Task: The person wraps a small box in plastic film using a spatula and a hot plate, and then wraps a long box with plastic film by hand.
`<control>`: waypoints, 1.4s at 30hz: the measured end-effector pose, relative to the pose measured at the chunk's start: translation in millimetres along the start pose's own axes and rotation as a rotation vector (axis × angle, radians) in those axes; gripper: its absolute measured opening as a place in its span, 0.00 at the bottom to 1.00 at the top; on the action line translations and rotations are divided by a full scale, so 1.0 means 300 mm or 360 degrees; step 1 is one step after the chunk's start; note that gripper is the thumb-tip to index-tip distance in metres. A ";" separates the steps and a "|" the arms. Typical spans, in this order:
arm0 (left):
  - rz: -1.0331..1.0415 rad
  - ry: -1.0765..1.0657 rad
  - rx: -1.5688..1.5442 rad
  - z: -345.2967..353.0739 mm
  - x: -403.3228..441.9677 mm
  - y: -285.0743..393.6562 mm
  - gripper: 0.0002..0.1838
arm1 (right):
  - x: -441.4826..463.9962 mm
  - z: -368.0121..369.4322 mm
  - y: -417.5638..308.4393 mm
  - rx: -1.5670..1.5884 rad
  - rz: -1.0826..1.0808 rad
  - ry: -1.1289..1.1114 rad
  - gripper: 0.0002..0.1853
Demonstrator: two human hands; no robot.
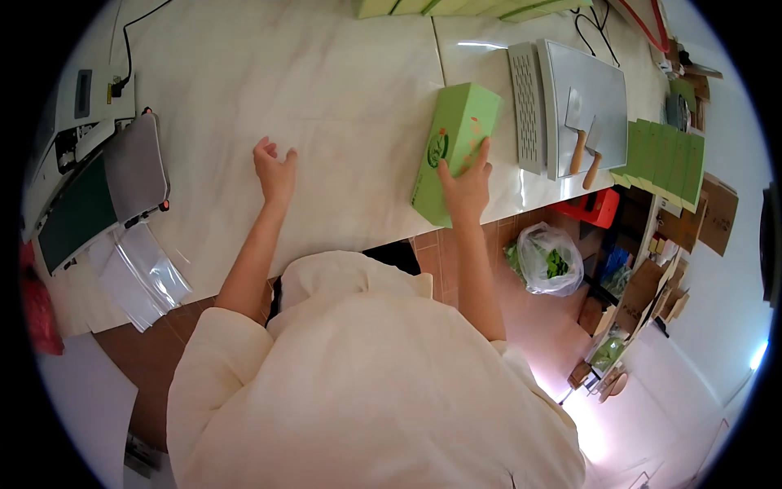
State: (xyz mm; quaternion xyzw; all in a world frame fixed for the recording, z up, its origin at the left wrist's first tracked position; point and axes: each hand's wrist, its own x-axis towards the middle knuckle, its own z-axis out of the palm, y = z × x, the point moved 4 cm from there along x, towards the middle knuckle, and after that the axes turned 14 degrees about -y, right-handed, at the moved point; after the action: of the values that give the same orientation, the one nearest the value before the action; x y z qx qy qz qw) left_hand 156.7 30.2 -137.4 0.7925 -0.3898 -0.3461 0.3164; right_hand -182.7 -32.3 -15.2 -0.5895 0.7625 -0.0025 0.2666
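Observation:
A long green box [440, 138] printed with a dark round emblem and small red marks lies on the pale marble-patterned table [342, 155]. My right hand [468, 183] grips the box at its near right part, with the thumb on one face and the fingers along another. To the left, my left hand [275, 171] is above the table surface, apart from the box. Its thumb stands away from loosely bent fingers, and nothing is in it.
Right of the box stands a grey metal appliance [582, 106] carrying two wooden-handled scrapers [577, 151]. A machine with a grey plate [137, 169] and clear plastic film [151, 273] occupies the left. Green boxes [472, 6] line the far edge. A plastic bag [550, 261] sits on the floor.

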 end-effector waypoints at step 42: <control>-0.0156 -0.0214 0.0680 0.052 -0.038 0.115 0.13 | -0.168 0.148 -0.191 -0.0036 -0.0220 -0.0007 0.50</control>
State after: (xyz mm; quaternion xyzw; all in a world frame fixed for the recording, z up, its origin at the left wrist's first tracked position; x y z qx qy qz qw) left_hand 125.3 18.9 -116.1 0.8346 -0.4356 -0.3227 0.0976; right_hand -105.0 9.5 -14.8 -0.6436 0.7195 -0.0109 0.2608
